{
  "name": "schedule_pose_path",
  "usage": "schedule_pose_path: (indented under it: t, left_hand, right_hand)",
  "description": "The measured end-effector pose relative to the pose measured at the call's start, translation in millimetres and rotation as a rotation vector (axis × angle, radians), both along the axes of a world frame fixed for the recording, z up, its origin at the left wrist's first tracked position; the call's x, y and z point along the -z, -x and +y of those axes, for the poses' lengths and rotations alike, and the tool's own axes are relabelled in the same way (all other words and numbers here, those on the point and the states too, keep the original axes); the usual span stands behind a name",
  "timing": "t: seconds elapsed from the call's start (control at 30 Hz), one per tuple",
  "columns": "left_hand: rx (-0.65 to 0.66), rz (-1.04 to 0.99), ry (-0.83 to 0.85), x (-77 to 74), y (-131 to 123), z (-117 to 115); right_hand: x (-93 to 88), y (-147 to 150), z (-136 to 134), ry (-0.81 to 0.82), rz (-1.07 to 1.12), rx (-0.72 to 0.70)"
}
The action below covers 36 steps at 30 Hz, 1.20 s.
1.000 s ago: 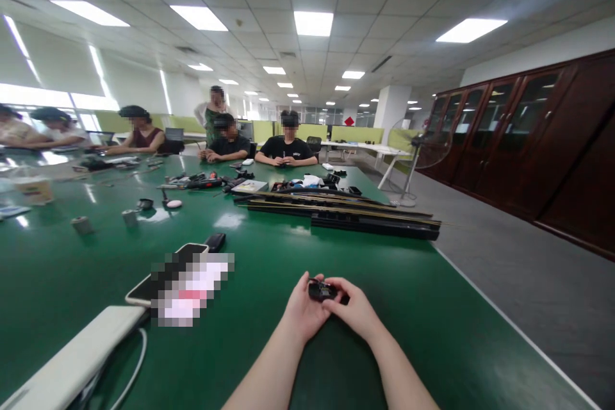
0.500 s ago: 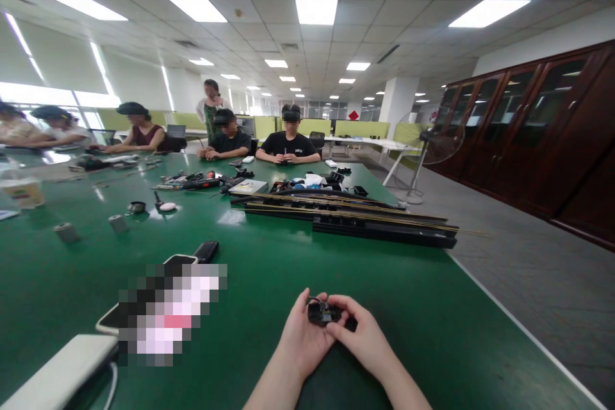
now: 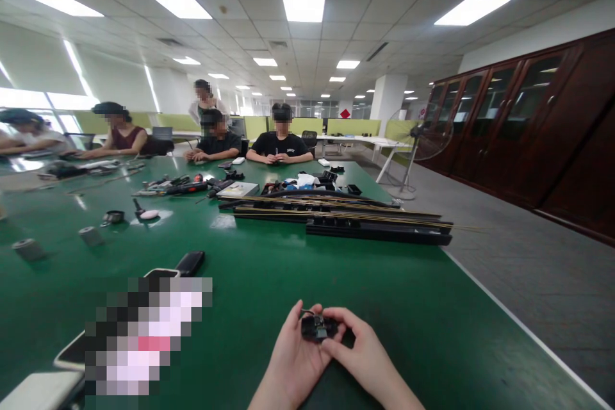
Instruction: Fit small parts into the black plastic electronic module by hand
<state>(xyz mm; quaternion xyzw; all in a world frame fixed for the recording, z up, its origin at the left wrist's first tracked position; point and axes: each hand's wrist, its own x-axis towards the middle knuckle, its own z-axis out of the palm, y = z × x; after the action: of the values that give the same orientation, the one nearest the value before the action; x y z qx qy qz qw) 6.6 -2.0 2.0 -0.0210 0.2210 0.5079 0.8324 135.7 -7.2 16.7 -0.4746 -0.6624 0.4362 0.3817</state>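
Note:
Both of my hands meet low in the middle of the view, over the green table (image 3: 250,269). Between them is a small black device (image 3: 314,328) with a short wire loop at its top. My left hand (image 3: 294,359) cups it from the left with curled fingers. My right hand (image 3: 358,352) pinches its right side with thumb and fingers. The device's underside is hidden by my fingers.
A phone (image 3: 72,352) under a blurred patch and a small black case (image 3: 190,263) lie to my left. Long black rails (image 3: 375,227) span the table's far right. Small metal cylinders (image 3: 90,235) and tools lie farther left. Several people (image 3: 278,141) sit at the far end. The table edge (image 3: 485,301) runs along the right.
My hands and the black device have drifted lower and slightly left in view as the camera tilted; the grip on the device looks the same.

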Motion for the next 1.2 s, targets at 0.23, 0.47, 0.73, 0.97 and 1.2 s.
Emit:
schedule_pose_path:
  t: [0.23,0.47,0.73,0.97,1.2]
  left_hand:
    - [0.003,0.002,0.024,-1.3,0.5,1.6]
    - [0.019,0.017,0.052,-0.3,0.2,4.0]
    - [0.033,-0.013,0.065,2.8,1.3,7.2]
    - [0.047,-0.012,0.065,3.5,2.0,7.7]
    - [0.006,-0.017,0.05,1.3,-0.3,8.6]
  right_hand:
    - [0.4,0.4,2.3,0.034,-0.004,0.021]
    - [7.0,-0.6,5.4,0.053,-0.028,0.047]
    - [15.0,-1.4,7.1,0.057,-0.039,0.067]
    - [17.0,-1.7,8.6,0.088,-0.05,0.071]
    - [15.9,0.0,9.1,-0.012,0.001,0.067]
